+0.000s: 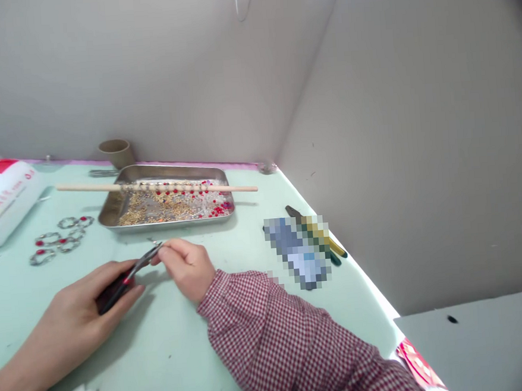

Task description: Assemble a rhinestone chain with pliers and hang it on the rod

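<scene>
My left hand [83, 300] is wrapped round a pair of dark-handled pliers [136, 270] with red marks near the joint. The jaws point up and to the right, meeting the fingertips of my right hand [188, 266]. Those fingers are pinched together at the tip of the pliers, on a small piece of thin metal [154, 241] too small to name. Behind both hands stands a metal tray [169, 226] of gold, clear and red beads. A wooden stick [88, 188] with rings strung along it lies across the tray's rim.
Several ring-shaped pieces with red beads [63, 240] lie to the left. A white package [2, 201] stands at the far left, a brown cup [115, 153] behind the tray. On the right are a blurred phone-like object [298, 252] and yellow-handled pliers [338, 246] near the table edge.
</scene>
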Available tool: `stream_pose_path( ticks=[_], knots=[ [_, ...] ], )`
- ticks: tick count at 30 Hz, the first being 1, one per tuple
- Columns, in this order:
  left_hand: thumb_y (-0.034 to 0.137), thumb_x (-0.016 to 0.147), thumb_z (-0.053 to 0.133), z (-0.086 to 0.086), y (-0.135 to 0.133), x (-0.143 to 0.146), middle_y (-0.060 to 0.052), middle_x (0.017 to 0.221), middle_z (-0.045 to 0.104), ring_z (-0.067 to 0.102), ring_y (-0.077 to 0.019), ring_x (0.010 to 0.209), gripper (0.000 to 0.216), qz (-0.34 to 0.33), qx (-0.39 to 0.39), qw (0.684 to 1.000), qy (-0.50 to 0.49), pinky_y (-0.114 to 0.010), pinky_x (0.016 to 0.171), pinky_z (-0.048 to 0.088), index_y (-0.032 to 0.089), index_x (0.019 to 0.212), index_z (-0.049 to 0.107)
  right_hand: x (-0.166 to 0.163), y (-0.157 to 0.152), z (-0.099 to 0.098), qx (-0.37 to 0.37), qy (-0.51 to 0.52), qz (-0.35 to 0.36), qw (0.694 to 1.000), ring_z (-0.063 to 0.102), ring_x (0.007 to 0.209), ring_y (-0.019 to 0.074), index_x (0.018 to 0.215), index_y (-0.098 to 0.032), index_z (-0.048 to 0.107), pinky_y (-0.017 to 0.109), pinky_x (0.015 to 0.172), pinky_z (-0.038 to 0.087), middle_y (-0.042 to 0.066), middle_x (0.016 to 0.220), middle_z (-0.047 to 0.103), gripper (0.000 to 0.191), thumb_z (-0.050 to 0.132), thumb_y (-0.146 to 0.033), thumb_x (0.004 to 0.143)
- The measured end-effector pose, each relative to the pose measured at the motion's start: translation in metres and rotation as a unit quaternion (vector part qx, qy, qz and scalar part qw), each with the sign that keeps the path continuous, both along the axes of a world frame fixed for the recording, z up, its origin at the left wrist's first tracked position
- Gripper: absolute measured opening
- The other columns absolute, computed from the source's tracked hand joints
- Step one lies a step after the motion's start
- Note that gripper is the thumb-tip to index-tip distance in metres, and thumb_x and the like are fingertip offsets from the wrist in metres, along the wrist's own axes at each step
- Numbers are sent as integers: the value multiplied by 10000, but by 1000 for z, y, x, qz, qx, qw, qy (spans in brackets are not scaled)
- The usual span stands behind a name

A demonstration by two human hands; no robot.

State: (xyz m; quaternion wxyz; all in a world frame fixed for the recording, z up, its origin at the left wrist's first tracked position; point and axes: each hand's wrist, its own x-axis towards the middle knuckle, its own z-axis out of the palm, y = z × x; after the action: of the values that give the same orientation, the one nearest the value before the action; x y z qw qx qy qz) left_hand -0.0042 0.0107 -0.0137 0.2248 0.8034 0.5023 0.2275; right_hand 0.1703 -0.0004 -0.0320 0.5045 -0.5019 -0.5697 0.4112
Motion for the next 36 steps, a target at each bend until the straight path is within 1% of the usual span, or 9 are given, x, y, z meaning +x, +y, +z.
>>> stream_pose_path(
  ticks=[3, 6, 13, 16, 22, 29, 32, 34, 36],
  knots=[
    [417, 800, 516, 6, 0, 1, -16, 1033, 617, 583, -200, 910, 360, -62, 22, 998, 11, -263, 780, 455, 218, 1097, 560, 1, 3, -1, -9, 48, -3, 999, 345, 459, 89, 781, -190, 631, 209, 443, 297, -51, 515, 394, 239, 446, -320, 857],
    [385, 822, 507, 9, -1, -2, -54, 1020, 606, 576, -194, 895, 355, -85, 24, 996, -8, -271, 784, 453, 180, 1108, 554, 1, 2, 1, -17, 80, 9, 997, 327, 442, 86, 741, -178, 602, 210, 425, 264, -57, 490, 365, 224, 452, -305, 848],
    [305, 832, 505, 12, -4, -7, -47, 902, 588, 546, -156, 767, 312, -80, 3, 996, -31, -269, 707, 437, 160, 1104, 557, 2, -2, 2, -14, 75, 67, 995, 304, 446, 86, 796, -180, 588, 223, 444, 250, -57, 494, 356, 232, 422, -317, 881],
    [289, 824, 512, 13, -4, -7, -37, 837, 579, 526, -146, 704, 294, -74, -1, 997, -23, -265, 659, 420, 151, 1076, 576, 2, -3, 1, -15, 59, 70, 996, 298, 448, 83, 807, -176, 586, 223, 444, 241, -56, 498, 354, 235, 414, -312, 890],
    [242, 818, 516, 13, -6, -6, -49, 887, 622, 554, -159, 765, 266, -65, -15, 997, -34, -274, 701, 426, 152, 1052, 604, 1, -3, -1, -19, 40, 62, 997, 300, 444, 76, 801, -168, 577, 212, 434, 237, -61, 504, 349, 245, 412, -322, 896],
    [259, 814, 524, 12, -7, -6, -46, 916, 662, 578, -166, 768, 262, -52, -47, 996, -56, -285, 713, 445, 165, 1036, 627, 0, -2, -2, -19, 43, 59, 997, 309, 445, 77, 794, -170, 572, 209, 436, 245, -60, 499, 374, 242, 432, -341, 891],
    [286, 809, 542, 14, -4, -8, -47, 934, 671, 591, -175, 808, 264, -64, -99, 989, -86, -284, 738, 453, 157, 1018, 639, 2, -2, 0, -46, 88, 94, 991, 269, 415, 68, 761, -166, 571, 205, 410, 203, -70, 468, 355, 250, 459, -359, 875],
    [300, 811, 546, 15, -3, -10, -45, 975, 667, 593, -179, 860, 283, -88, -136, 980, -115, -280, 772, 453, 159, 1040, 634, 3, -2, 1, -75, 155, 132, 976, 213, 390, 61, 735, -167, 560, 202, 391, 164, -86, 435, 307, 256, 470, -369, 865],
    [303, 818, 540, 15, -2, -11, -40, 976, 662, 586, -174, 868, 288, -103, -149, 975, -128, -274, 774, 449, 161, 1052, 627, 3, -1, 1, -99, 214, 153, 960, 167, 376, 56, 719, -170, 546, 198, 381, 138, -100, 415, 269, 254, 476, -370, 860]
  ],
)
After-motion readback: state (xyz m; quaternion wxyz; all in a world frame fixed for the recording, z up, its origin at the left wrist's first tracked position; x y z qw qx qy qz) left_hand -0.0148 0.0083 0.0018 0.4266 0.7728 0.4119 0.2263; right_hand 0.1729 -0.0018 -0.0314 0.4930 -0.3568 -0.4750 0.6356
